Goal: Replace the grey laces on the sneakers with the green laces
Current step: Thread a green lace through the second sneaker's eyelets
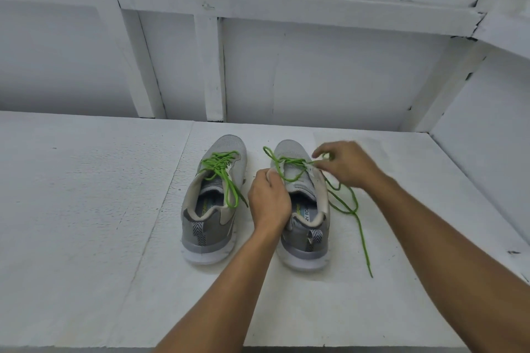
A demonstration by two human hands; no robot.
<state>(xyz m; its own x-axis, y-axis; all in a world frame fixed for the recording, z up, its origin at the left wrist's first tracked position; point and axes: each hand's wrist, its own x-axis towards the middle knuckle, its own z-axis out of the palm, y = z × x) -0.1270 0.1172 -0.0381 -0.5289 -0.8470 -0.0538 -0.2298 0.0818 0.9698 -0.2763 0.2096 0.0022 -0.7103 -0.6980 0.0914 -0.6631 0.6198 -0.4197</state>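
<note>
Soft, even light, faint shadows; wide-angle bending at edges, slight blur.

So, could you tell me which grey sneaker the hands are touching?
The right grey mesh sneaker: left hand grips it, right hand pinches its green lace; the left sneaker is untouched.

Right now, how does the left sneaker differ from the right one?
The left sneaker stands untouched; the left hand holds the right sneaker. The left lace is threaded, a loop hanging over the opening; the right lace, pinched by the right hand, crosses only a few times and trails a long end on the table. Both sneakers are grey with green laces.
</note>
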